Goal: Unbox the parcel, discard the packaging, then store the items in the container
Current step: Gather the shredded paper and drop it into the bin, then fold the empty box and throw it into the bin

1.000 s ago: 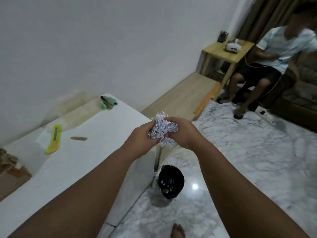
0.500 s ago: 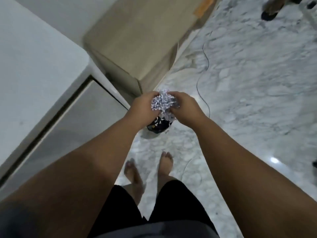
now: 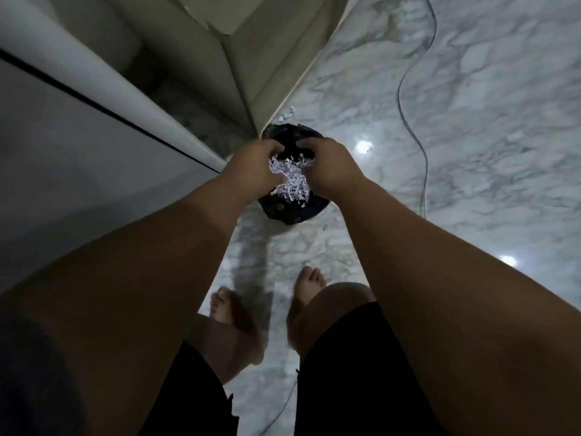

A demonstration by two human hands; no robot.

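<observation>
While both arms reach straight down, the left hand (image 3: 251,166) and the right hand (image 3: 333,166) meet over a black bin (image 3: 283,209) on the marble floor (image 3: 487,136). Between them sits a clump of shredded paper (image 3: 290,180), white strips bunched in a loose tangle. Fingers of both hands curl inward and pinch the top of the clump from either side, while its lower half hangs free below the palms, inside or just above the mouth of the bin; which of the two cannot be told. Hands and paper cover most of the bin's opening, so only its dark rim shows at the near and far edges.

To the left, a white table edge (image 3: 103,86) with a dark seam runs diagonally down to the left hand, close beside the bin. Beyond it, a beige cabinet corner (image 3: 239,77) comes to a point almost touching the bin's far rim. A few white scraps (image 3: 287,112) lie on the floor just past that corner. A thin dark cable (image 3: 408,121) snakes across the marble to the right, well apart from the bin. Two bare feet (image 3: 309,280) stand on the floor near the bin, below black shorts (image 3: 345,372).
</observation>
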